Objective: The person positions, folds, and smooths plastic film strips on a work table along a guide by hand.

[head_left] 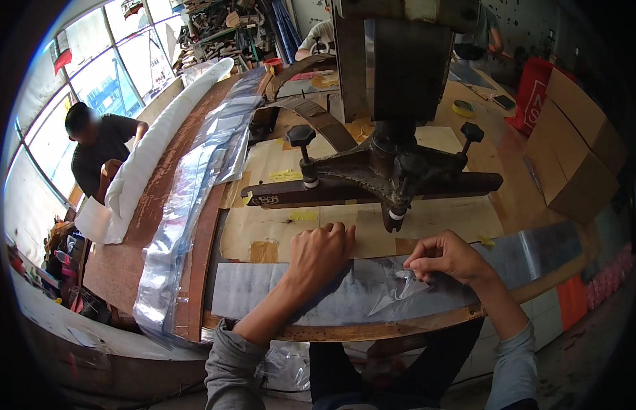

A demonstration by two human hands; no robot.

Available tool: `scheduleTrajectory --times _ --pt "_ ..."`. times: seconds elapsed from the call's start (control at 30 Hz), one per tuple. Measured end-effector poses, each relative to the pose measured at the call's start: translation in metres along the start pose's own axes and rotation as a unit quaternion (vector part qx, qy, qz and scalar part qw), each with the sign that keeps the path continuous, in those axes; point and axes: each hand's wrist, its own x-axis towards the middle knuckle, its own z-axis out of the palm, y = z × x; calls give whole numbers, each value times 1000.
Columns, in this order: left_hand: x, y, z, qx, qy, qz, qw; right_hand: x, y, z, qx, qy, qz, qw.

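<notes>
My right hand [444, 258] pinches a crumpled piece of clear plastic film [398, 292] between thumb and fingertips. The film spreads over a long grey strip [256, 287] along the table's near edge. My left hand [323, 251] rests to the left of it, back upward and fingers curled in, at the border of the grey strip and the cream sheet [263, 229]. Its fingertips are hidden, so what it holds, if anything, does not show. Just beyond both hands stands the dark metal press head [393, 164] with a long crossbar [448, 187].
Stacked clear plastic sleeves [178, 225] lie on the left of the bench, beside a white roll [164, 113]. A person [103, 140] works at far left. An open cardboard box [571, 147] and a yellow tape roll [463, 108] sit at right.
</notes>
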Motion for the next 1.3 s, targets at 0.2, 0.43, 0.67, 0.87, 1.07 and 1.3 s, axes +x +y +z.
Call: scheduleTrajectory --times 0.2,0.43,0.67,0.87,1.07,1.3 --pt "9 0 -5 -50 -48 -51 996 -9 -9 -3 -100 -90 -4 991" --pt "12 -24 -20 -172 -128 -6 977 -22 -28 0 -289 -243 -182 908" --pt "-51 15 -74 -576 -232 -25 784 -77 -7 12 -263 -146 -210 930" --pt "-84 59 -53 -667 -104 -93 732 -91 24 19 -224 -105 -271 930" --pt "-87 70 -51 -713 -118 -96 685 -109 27 18 -221 -73 -317 920" --pt "-117 103 -71 -651 -235 103 714 -128 34 5 -80 4 -385 919"
